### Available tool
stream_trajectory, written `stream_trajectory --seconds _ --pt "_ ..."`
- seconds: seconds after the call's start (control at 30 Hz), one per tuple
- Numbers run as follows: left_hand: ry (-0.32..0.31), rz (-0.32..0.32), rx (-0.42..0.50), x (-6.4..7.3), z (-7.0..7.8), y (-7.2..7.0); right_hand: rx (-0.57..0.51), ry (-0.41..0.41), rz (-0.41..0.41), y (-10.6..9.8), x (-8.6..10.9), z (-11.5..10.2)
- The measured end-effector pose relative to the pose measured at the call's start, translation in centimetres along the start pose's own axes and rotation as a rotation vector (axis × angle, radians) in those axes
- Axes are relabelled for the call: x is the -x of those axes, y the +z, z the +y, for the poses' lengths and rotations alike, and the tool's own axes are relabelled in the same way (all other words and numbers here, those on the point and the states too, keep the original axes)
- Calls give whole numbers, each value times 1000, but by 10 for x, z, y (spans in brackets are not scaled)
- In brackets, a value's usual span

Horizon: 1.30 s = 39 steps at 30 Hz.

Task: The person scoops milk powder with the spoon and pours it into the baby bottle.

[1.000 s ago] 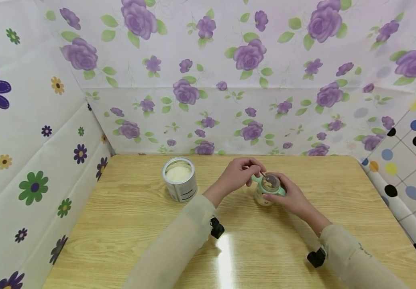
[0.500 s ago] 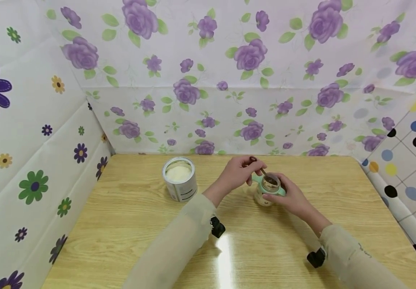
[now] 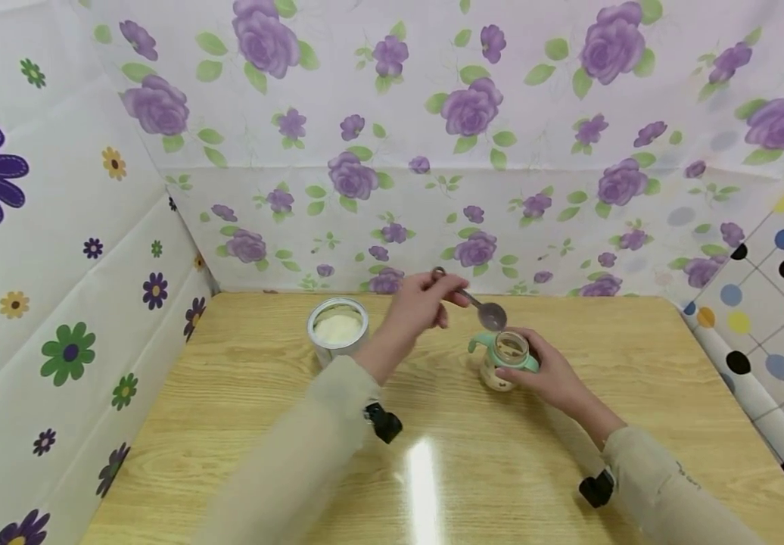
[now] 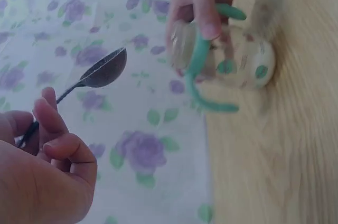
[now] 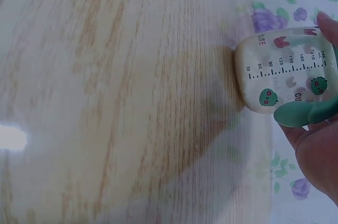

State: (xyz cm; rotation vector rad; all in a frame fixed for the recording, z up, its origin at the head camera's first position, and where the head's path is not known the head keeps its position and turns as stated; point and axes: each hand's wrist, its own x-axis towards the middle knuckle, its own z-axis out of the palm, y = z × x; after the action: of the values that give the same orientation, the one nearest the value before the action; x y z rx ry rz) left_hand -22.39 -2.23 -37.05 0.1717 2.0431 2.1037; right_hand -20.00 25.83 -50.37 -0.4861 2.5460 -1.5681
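Observation:
My left hand [image 3: 419, 306] pinches the handle of a dark measuring spoon [image 3: 492, 316], held up just behind and to the left of the bottle's mouth. In the left wrist view the bowl of the spoon [image 4: 107, 70] has pale specks along its rim. My right hand [image 3: 547, 371] grips a clear baby bottle [image 3: 497, 376] with a mint-green two-handled collar, standing open-topped on the table. Pale contents show low in the bottle. From the right wrist, the bottle [image 5: 282, 71] shows a printed millilitre scale and small cartoon figures.
A tin of pale powder [image 3: 337, 329], its top off, stands on the wooden table [image 3: 242, 424] to the left, partly behind my left forearm. A flower-printed cloth [image 3: 392, 212] rises along the table's back edge. Patterned cloths also stand at both sides.
The spoon has come up out of the bottle's mouth, and my left hand has drawn back to the left with it. My right hand stays on the bottle.

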Motion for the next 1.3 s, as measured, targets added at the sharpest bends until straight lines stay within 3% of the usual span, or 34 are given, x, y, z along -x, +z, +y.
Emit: stream_trajectory --seconds 0.13,0.27,0.47,0.6,0.8,1.03,1.17,1.3 --pt "-67 96 27 9 16 -41 15 -7 -2 -2 0 -1" --pt "-111 151 13 18 25 -84 17 -10 -3 -5 1 -3" --pt "-150 230 -24 34 22 -140 25 -18 -15 -5 0 -5" --pt "-168 261 -64 45 12 -166 35 -24 -16 -4 0 -6" --pt "-196 288 -33 54 -4 -187 40 -19 -30 -5 1 -6" --pt "-238 331 -28 56 -25 -201 55 -2 -50 -6 3 -11" --pt "-244 339 -46 56 -31 -204 70 -45 -41 -12 1 -22" --pt "-241 344 -57 56 -32 -206 104 -118 -13 -20 -9 -47"
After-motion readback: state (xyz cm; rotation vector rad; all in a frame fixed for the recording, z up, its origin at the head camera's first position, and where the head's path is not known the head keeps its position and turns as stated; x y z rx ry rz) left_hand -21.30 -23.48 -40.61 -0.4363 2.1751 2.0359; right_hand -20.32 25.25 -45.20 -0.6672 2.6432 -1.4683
